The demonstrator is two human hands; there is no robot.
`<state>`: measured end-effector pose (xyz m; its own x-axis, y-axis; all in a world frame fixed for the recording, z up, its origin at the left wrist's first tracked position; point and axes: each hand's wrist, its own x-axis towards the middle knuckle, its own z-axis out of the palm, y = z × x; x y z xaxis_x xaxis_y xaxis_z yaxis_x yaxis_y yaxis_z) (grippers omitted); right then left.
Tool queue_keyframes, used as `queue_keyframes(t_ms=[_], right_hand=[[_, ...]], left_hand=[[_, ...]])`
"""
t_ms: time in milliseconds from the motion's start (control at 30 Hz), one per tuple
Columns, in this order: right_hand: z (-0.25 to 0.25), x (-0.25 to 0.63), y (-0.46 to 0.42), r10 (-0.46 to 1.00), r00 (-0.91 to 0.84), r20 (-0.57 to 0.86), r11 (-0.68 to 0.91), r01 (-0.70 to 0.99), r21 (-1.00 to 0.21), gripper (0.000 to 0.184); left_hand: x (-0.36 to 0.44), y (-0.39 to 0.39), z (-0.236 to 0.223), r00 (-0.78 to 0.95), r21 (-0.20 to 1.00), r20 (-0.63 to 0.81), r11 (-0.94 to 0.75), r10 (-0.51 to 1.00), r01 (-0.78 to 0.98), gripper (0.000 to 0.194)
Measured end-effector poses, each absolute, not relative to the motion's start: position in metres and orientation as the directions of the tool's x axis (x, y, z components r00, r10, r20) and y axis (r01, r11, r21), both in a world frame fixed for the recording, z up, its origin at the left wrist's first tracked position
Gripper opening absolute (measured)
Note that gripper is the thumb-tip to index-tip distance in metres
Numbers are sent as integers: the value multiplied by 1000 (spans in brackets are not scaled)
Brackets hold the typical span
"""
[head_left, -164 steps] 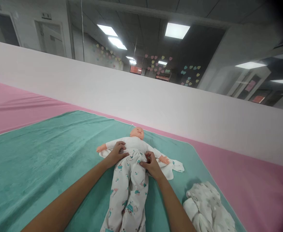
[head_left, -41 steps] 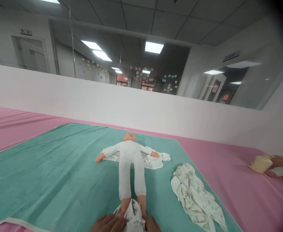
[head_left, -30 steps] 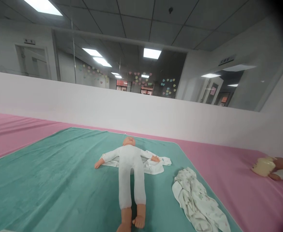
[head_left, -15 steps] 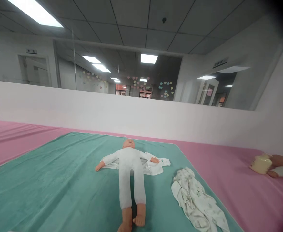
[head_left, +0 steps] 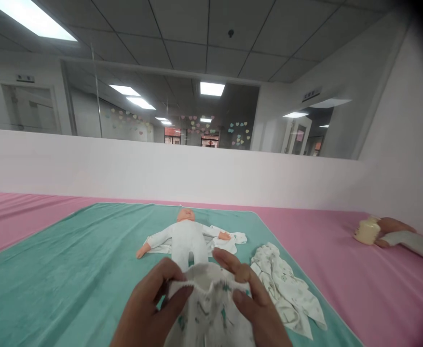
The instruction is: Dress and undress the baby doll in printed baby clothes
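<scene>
White baby pants with green prints are up close at the bottom centre, their gathered waistband towards the top. My left hand pinches the left side of that waistband between thumb and fingers. At the right side, my right hand holds the band, its index finger stretched over the edge. Just beyond lies a baby doll on its back in a white long-sleeved suit, arms spread. The pants and my hands hide its lower legs and feet. A white garment is spread under its arms.
The doll lies on a green sheet over a pink mat. A crumpled printed white cloth is on the right. Farther right are a cream bottle and another doll, partly seen. A white wall with a large window stands behind.
Both my hands have come into view from below with the baby pants, covering the doll's legs. The view has turned slightly right. The doll still lies on its back.
</scene>
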<state>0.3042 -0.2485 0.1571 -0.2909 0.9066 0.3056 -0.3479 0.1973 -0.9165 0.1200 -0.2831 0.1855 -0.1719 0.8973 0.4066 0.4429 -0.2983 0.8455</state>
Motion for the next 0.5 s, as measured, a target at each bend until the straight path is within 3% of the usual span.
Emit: queue_keyframes(t_ms=[100, 167, 200, 267, 367, 433, 500], right_hand=[[150, 263, -251, 920, -241, 310, 141, -532, -835, 51], [142, 244, -247, 930, -218, 295, 126, -564, -816, 76], [138, 239, -244, 938, -208, 276, 121, -549, -827, 79], [131, 237, -237, 954, -189, 233, 121, -468, -875, 66], [125, 242, -223, 967, -161, 199, 121, -397, -910, 43], [125, 244, -211, 967, -162, 199, 99, -480, -872, 43], [129, 243, -194, 962, -177, 207, 69, -578, -813, 47]], left_hand=[[149, -273, 190, -203, 950, 300, -273, 932, 151, 14], [159, -266, 186, -158, 958, 255, -271, 954, -90, 20], [160, -263, 183, -146, 945, 241, -266, 960, -191, 24], [155, -256, 172, -184, 910, 242, -289, 953, -297, 29], [140, -248, 147, -346, 876, 311, -408, 885, -256, 39], [134, -246, 127, -348, 896, 302, -389, 888, -214, 48], [136, -248, 107, -222, 947, 221, -263, 950, -185, 55]])
